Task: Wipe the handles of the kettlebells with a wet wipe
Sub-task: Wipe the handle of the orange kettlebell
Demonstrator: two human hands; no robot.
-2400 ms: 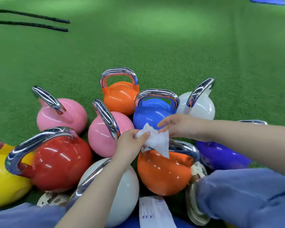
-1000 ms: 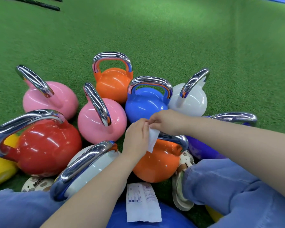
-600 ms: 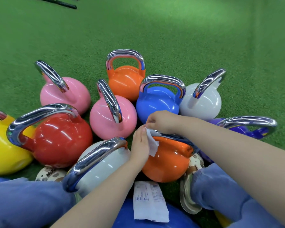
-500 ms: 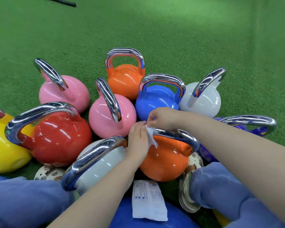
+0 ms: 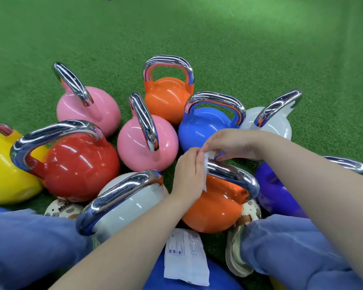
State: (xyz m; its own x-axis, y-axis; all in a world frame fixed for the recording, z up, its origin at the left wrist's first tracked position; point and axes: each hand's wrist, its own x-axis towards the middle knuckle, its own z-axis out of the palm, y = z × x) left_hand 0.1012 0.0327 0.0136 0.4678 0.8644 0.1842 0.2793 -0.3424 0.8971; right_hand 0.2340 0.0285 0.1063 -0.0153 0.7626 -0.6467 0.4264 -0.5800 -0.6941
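On the near orange kettlebell's handle (image 5: 233, 174), both hands (image 5: 190, 174) (image 5: 228, 144) pinch the wet wipe (image 5: 205, 164).

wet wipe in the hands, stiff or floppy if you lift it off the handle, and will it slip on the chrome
The wet wipe is probably limp: it hangs in a loose crumpled fold between the left hand and right hand. It looks thin, so likely very light. The chrome handle of the near orange kettlebell is mirror-smooth, so a damp wipe would likely slide easily.
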